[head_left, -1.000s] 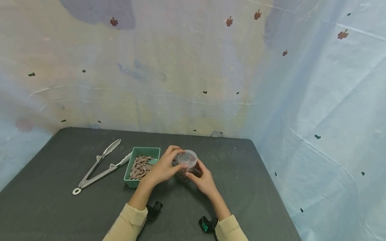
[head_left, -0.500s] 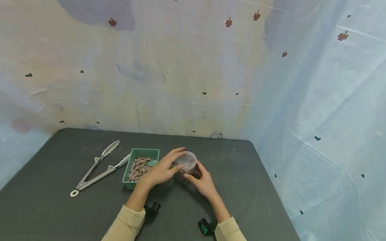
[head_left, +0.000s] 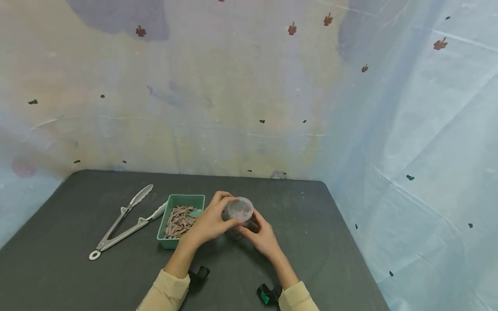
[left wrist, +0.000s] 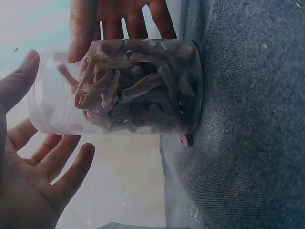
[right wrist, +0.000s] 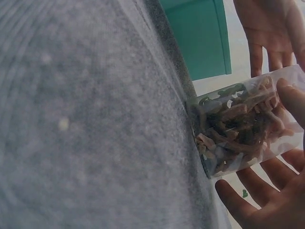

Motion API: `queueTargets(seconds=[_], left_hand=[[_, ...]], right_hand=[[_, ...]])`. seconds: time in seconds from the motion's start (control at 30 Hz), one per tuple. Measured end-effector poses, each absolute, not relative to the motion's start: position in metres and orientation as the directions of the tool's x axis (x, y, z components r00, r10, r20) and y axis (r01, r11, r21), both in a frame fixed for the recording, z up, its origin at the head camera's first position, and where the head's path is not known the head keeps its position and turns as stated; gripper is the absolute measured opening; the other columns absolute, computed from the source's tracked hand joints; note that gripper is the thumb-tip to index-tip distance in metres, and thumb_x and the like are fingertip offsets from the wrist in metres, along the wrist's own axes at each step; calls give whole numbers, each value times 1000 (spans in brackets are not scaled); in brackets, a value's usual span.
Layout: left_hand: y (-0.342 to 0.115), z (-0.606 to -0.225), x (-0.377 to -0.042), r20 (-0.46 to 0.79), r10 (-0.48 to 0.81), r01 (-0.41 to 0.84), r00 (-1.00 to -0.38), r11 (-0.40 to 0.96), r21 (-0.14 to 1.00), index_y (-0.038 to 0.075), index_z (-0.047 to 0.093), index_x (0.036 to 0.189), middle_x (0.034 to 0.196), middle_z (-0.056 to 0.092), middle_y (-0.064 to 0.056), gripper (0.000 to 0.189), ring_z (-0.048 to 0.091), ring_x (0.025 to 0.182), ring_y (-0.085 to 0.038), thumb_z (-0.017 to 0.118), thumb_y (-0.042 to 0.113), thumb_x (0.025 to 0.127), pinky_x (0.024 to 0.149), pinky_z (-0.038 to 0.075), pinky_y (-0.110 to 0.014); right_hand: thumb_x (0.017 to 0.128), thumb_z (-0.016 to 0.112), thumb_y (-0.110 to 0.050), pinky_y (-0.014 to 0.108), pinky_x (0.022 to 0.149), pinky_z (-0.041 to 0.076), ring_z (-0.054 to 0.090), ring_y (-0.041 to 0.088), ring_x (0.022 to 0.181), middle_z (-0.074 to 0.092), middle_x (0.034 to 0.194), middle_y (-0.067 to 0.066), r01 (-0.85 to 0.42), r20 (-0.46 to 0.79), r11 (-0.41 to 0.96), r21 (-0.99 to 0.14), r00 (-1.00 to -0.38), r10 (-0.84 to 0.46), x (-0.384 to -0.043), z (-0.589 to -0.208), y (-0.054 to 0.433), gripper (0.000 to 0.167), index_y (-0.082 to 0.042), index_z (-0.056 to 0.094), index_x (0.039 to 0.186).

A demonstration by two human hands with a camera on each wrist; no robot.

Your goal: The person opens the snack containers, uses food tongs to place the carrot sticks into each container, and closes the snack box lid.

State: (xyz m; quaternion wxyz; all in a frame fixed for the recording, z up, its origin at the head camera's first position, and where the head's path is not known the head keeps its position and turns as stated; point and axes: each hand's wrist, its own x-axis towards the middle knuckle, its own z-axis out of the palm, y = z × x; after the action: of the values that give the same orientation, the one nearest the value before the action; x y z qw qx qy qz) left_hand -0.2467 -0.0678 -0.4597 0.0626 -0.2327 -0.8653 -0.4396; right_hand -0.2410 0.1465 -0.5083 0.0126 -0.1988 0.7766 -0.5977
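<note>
A clear plastic jar (left wrist: 138,86) with several brownish strip-like pieces inside stands upright on the dark table. Its translucent round lid (head_left: 240,208) sits on top. My left hand (head_left: 212,220) grips the lid's rim, thumb at the near side and fingers around the far side. From the right, my right hand (head_left: 264,237) holds the jar's body between thumb and fingers. One small brown piece (left wrist: 186,140) shows by the jar's base in the left wrist view. To the left, a green tub (head_left: 167,244) holds many similar pieces (head_left: 180,221), partly hidden by my left hand.
Spread metal tongs (head_left: 124,233) with pale tips lie left of the green tub, one tip close against its side. A patterned sheet (head_left: 218,86) hangs behind and to the right of the table (head_left: 311,250). Black devices (head_left: 268,294) sit at both wrists.
Half a second ago my left fingers were straighter and loosened at the lid; now they bend around its rim again. My right hand stays on the jar. The view has shifted slightly.
</note>
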Motion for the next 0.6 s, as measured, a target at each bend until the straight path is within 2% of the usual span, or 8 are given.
queueTargets(seconds=[0.07,0.33,0.6], left_hand=[[-69,-461,-246,320,355,468,-878,496,732,16,57,148,149,41,-10,63,56,128,-32,82,32,92,97,54,-52],[-73,-463,-250,365,413,532,-834,429,730,10,56,149,151,44,-9,59,54,132,-31,78,24,96,94,55,-48],[-74,-460,-250,353,449,544,-821,428,722,8,54,151,157,44,-10,57,48,142,-33,73,21,99,102,52,-52]], right_hand=[[99,74,-17,50,107,51,57,28,135,53,153,10,-293,213,214,-932,-919,-330,-246,-519,148,72,-21,38,162],[98,74,-10,56,105,50,56,32,135,54,152,12,-296,219,212,-932,-921,-323,-246,-518,147,71,-18,41,161],[98,73,-5,61,106,48,55,40,135,55,149,20,-281,209,228,-932,-932,-297,-235,-494,143,65,-3,44,156]])
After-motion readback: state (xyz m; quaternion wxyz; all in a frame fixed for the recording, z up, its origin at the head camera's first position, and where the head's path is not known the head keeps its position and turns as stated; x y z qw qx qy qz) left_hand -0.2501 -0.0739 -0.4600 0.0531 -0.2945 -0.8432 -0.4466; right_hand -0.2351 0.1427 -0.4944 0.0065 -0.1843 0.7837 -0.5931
